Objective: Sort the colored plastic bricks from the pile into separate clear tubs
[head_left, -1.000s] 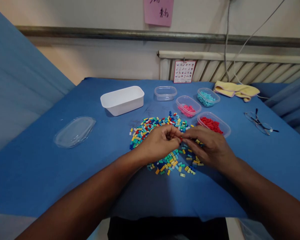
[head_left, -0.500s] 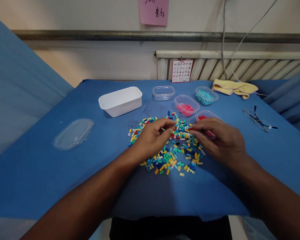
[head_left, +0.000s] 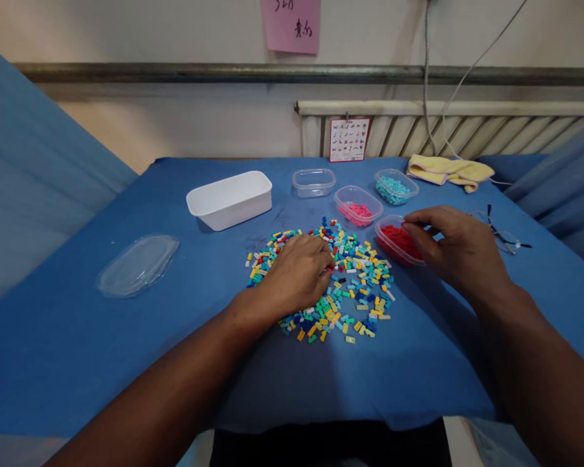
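Observation:
A loose pile of small multicoloured toy bricks [head_left: 338, 305] is spread over the blue cloth in front of me. My left hand [head_left: 299, 269] lies low over the pile's left half with its fingers curled down among the bricks; a bit of red shows by the fingertips, but what they pinch is unclear. Over the clear tub of red bricks [head_left: 400, 241], at its right rim, my right hand [head_left: 450, 250] has thumb and fingers drawn together. Whatever sits between those fingertips is hidden.
Behind the pile stand a white bin [head_left: 231, 201], a clear tub [head_left: 314, 183], a tub of pink bricks [head_left: 359, 206] and a tub of light-blue bricks [head_left: 396, 187]. Clear lids [head_left: 139, 266] lie left. Glasses [head_left: 503, 233] and a yellow cloth [head_left: 450, 170] are at right.
My right hand has moved right and away from me, from the pile to the red tub; it held a red brick before. My left hand has lowered into the bricks.

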The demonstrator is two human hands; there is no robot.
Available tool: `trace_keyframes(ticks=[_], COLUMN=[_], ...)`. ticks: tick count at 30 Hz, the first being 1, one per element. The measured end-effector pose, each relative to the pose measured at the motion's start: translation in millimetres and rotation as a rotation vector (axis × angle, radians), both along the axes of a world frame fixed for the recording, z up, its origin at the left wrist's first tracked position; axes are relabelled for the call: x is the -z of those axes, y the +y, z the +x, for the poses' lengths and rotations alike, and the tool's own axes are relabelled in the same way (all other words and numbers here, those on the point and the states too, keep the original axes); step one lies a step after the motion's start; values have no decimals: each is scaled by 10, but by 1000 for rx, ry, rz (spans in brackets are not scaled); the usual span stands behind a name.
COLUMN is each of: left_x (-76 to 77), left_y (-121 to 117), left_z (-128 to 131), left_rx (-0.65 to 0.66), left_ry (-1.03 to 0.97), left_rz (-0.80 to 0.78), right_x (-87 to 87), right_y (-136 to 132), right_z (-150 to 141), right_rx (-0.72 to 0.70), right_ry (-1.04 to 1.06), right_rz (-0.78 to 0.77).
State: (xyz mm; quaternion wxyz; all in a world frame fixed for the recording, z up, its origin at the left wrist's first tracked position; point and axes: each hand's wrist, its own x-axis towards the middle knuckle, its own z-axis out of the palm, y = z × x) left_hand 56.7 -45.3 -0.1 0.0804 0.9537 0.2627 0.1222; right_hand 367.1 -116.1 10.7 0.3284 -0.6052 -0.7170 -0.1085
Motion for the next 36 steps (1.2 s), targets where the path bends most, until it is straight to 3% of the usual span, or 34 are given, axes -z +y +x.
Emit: trace_keyframes(ticks=[9, 12, 16, 20, 26, 30, 36], left_x=[37, 29, -6, -26, -4, 17, 18], left_y=[-48, -51, -43, -26, -37, -67, -177], left_z=[17, 26, 10, -57, -133, -125, -40], left_rx=[-23, -25, -63, -108, -151, -205, -236], left_ry=[14, -3, -76, -196, -473, -562, -715], left_rz=[5, 3, -3, -40, -278, -498, -790], right_x=[69, 54, 110, 217, 270, 254, 206], right_y=[-7, -48, -91, -52, 4, -4, -86], right_z=[-29, -213, -583, -802, -819, -839, -926], right_rx=[-19, -133, -377, -390, -350, -399, -433], right_ry=[-82, -64, -119, -244, -273, -221, 244], right_rz=[-8, 10, -95, -179, -261, -247, -193])
